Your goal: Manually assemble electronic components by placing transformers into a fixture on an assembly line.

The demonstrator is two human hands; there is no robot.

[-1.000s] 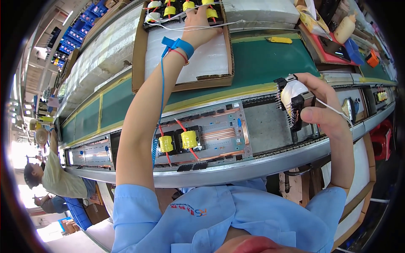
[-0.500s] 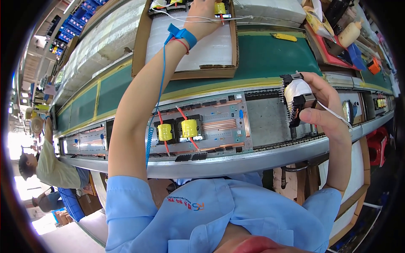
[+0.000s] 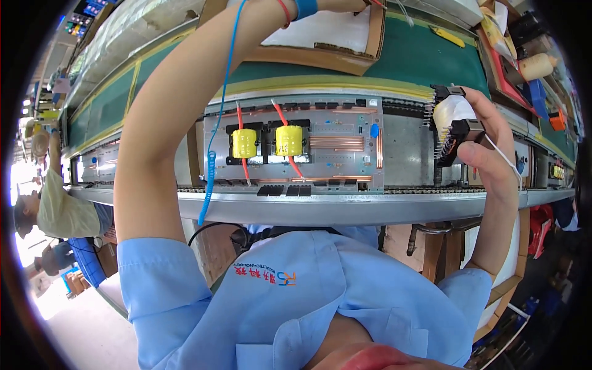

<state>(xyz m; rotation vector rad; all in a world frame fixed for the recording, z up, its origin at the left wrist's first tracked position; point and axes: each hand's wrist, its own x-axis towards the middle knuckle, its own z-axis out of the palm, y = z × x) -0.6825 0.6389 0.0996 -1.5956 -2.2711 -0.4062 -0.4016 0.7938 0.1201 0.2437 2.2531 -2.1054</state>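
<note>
In my right hand [image 3: 484,151] is a transformer [image 3: 451,117] with a white-wrapped winding, black ends and rows of metal pins. My fingers and thumb close round its right side, above the conveyor. White leads [image 3: 502,157] trail from it past my wrist. My left arm reaches far forward over a cardboard box [image 3: 345,61], and my left hand [image 3: 336,5] is cut by the top edge. Its fingers are mostly hidden, with a bit of red wire beside them. Between my arms lies a circuit board [image 3: 345,163] with two yellow transformers [image 3: 288,141] carrying red leads.
A chain conveyor with a metal rail [image 3: 345,209] runs across in front of me. Behind it is a green work surface [image 3: 419,58] with a yellow cutter [image 3: 447,36]. At far right is a red tray with a bottle [image 3: 536,66]. A blue wrist cord [image 3: 228,80] hangs along my left arm.
My left hand has moved forward and right, mostly out of the picture. My right hand still holds the transformer. The whole view has shifted, and the board appears higher.
</note>
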